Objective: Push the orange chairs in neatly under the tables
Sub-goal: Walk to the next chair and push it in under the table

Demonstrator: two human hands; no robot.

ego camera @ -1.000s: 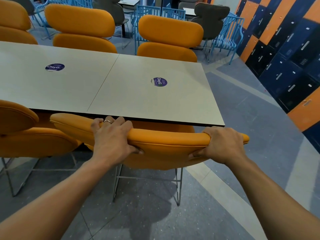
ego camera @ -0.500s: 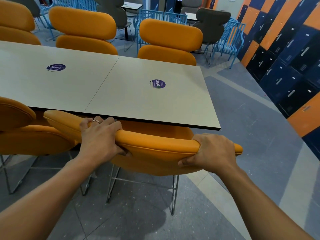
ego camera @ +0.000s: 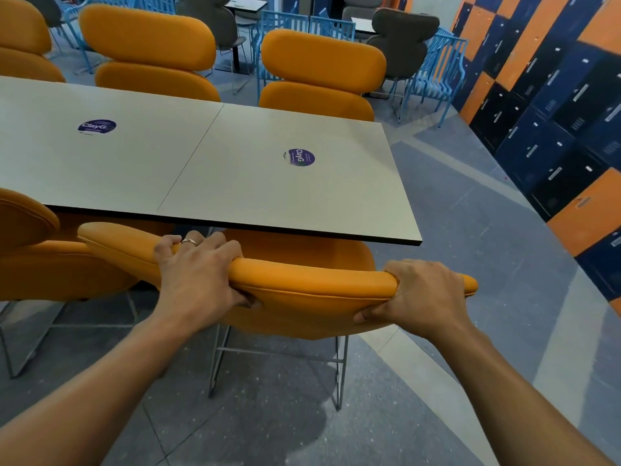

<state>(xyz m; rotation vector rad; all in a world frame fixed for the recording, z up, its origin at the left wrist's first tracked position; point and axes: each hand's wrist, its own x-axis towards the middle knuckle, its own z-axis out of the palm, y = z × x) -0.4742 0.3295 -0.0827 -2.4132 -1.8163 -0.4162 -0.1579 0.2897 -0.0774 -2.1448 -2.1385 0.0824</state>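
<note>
An orange chair (ego camera: 302, 280) with thin metal legs stands in front of me at the near edge of a long grey table (ego camera: 235, 183). Its seat is partly hidden under the tabletop. My left hand (ego camera: 198, 274) grips the top of the backrest near its middle, fingers curled over the far side. My right hand (ego camera: 426, 294) grips the backrest close to its right end. Another orange chair (ego camera: 30, 257) sits beside it on the left. Two more orange chairs (ego camera: 322, 75) (ego camera: 151, 52) face me across the table.
A wall of blue and orange lockers (ego camera: 554, 105) runs along the right. Blue metal chairs (ego camera: 433, 68) and grey chairs (ego camera: 400, 38) stand behind the table. Open grey floor (ego camera: 470, 203) lies between the table's right end and the lockers.
The chair I hold has drawn back a little from the table edge and shifted left, with more of its seat showing. Both hands keep their grip on the backrest.
</note>
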